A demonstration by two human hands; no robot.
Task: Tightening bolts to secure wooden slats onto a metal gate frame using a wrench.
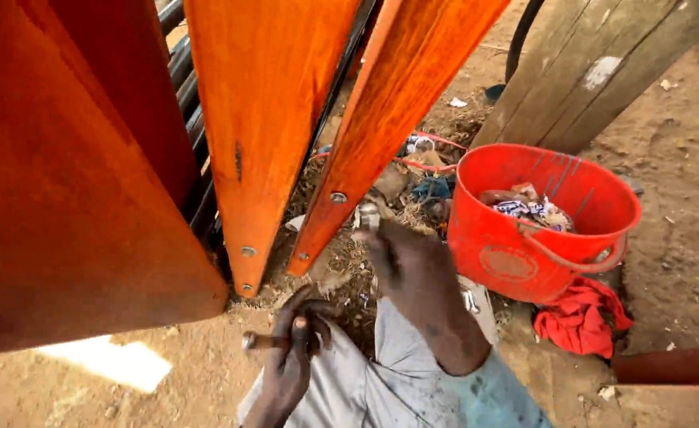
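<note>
While left fingers [298,337] grip a metal rod [254,342], right fingers [377,238] pinch a bolt [367,214].

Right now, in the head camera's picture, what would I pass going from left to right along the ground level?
Pale sunlit patch on the dirt → left hand gripping a small metal tool → right hand raised to the orange wooden plank → red bucket of scraps → red cloth.
</note>
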